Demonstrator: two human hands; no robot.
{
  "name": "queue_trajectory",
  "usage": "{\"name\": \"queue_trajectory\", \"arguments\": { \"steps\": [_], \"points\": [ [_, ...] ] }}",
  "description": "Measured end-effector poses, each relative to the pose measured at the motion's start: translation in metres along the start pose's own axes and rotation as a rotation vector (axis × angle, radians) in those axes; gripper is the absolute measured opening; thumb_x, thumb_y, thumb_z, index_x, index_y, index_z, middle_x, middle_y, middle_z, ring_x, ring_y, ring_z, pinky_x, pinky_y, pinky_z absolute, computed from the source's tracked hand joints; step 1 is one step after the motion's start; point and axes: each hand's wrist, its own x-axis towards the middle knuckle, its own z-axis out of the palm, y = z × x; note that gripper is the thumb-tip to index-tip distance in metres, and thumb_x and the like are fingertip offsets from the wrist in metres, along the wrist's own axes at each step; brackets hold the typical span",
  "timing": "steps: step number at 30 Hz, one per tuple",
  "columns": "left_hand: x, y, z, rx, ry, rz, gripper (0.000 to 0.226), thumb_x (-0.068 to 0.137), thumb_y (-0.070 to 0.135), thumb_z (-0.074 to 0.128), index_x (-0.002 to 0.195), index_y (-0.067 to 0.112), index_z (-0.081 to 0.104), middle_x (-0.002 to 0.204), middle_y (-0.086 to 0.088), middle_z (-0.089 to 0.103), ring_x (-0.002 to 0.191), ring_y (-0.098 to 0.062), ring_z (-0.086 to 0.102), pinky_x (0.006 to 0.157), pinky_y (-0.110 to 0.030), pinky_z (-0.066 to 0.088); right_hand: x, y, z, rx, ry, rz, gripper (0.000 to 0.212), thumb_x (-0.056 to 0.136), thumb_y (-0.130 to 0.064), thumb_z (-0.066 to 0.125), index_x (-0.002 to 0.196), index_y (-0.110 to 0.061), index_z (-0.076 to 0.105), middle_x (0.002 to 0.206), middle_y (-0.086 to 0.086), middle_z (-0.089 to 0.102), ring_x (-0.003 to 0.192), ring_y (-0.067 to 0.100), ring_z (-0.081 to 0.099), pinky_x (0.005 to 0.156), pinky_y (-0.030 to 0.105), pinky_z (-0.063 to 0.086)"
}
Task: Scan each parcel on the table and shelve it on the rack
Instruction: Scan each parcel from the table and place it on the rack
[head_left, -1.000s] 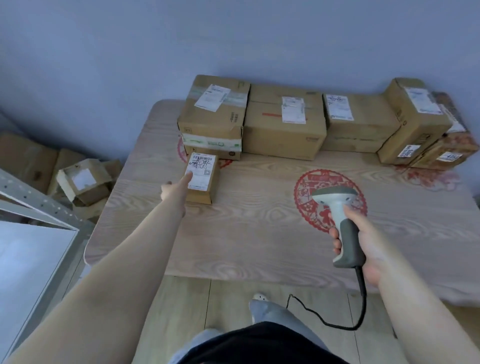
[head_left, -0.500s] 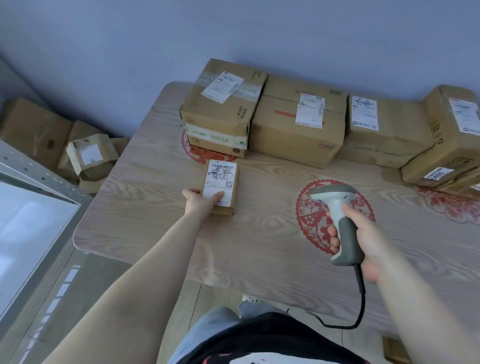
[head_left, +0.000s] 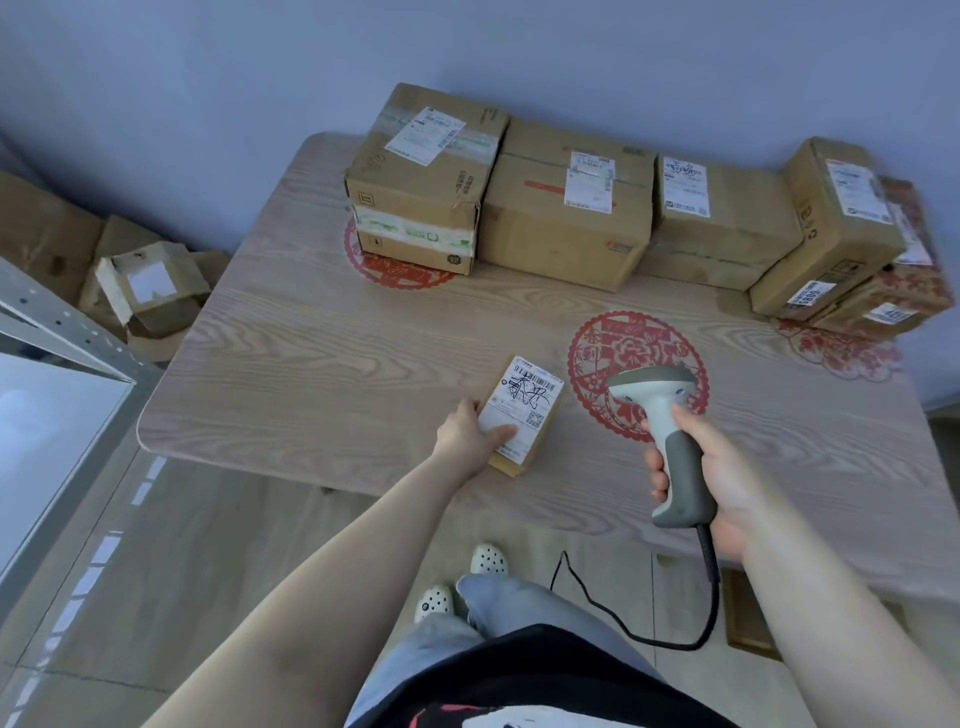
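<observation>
Brown cardboard small parcel (head_left: 524, 415) with white label sits near table (head_left: 291, 364) front edge, left hand (head_left: 470, 439) pinching it, right hand (head_left: 711, 467) gripping grey corded scanner (head_left: 662, 415); scan step, next aim at barcode.

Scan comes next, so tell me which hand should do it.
Right. The right hand already grips the scanner, its head beside the small parcel. The left hand holds that parcel flat on the table, label up, so it is best left steadying it.
</observation>
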Motion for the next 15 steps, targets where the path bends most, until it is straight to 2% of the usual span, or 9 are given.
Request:
{"name": "queue_trajectory", "arguments": {
  "steps": [4,8,10,13,15],
  "points": [
    [-0.012,-0.001,0.007,-0.145,-0.022,0.005,0.07,0.081,0.033,0.08,0.13,0.011,0.034,0.132,-0.008,0.053,0.118,-0.027,0.057,0.101,-0.045,0.048,-0.017,0.008,-0.011,-0.022,0.027,-0.015,0.031,0.098,-0.042,0.05,0.102,-0.013,0.058,0.061,0.004,0.056,0.046,0.014,0.046,0.055,0.029,0.04],
    [-0.028,0.004,0.021,-0.052,-0.053,0.033,0.076,0.079,0.032,0.081,0.131,0.011,0.031,0.134,-0.009,0.046,0.123,-0.028,0.05,0.104,-0.047,0.044,-0.02,0.004,-0.023,-0.017,0.006,-0.01,0.036,0.098,-0.044,0.051,0.11,-0.011,0.057,0.062,0.004,0.056,0.047,0.016,0.046,0.054,0.029,0.039],
    [-0.034,0.009,0.03,-0.039,0.051,0.046,0.077,0.078,0.031,0.082,0.133,0.012,0.032,0.134,-0.011,0.041,0.126,-0.031,0.043,0.108,-0.046,0.037,-0.019,-0.001,-0.032,-0.014,-0.023,-0.032,0.038,0.098,-0.043,0.05,0.114,-0.009,0.057,0.062,0.004,0.056,0.046,0.015,0.046,0.054,0.03,0.039],
    [-0.042,0.025,0.039,-0.239,0.215,-0.025,0.087,0.079,0.029,0.081,0.144,0.016,0.025,0.141,-0.013,0.033,0.132,-0.035,0.036,0.112,-0.049,0.032,-0.016,-0.011,-0.055,-0.011,-0.052,-0.106,0.039,0.099,-0.041,0.049,0.112,-0.007,0.059,0.061,0.004,0.056,0.045,0.014,0.047,0.055,0.03,0.039],
    [-0.044,0.039,0.047,-0.33,0.263,-0.042,0.094,0.08,0.029,0.08,0.15,0.019,0.019,0.146,-0.012,0.028,0.135,-0.035,0.033,0.113,-0.051,0.03,-0.012,-0.018,-0.077,-0.015,-0.057,-0.15,0.039,0.098,-0.043,0.05,0.112,-0.008,0.061,0.061,0.003,0.057,0.046,0.015,0.047,0.056,0.031,0.039]
  ]
}}
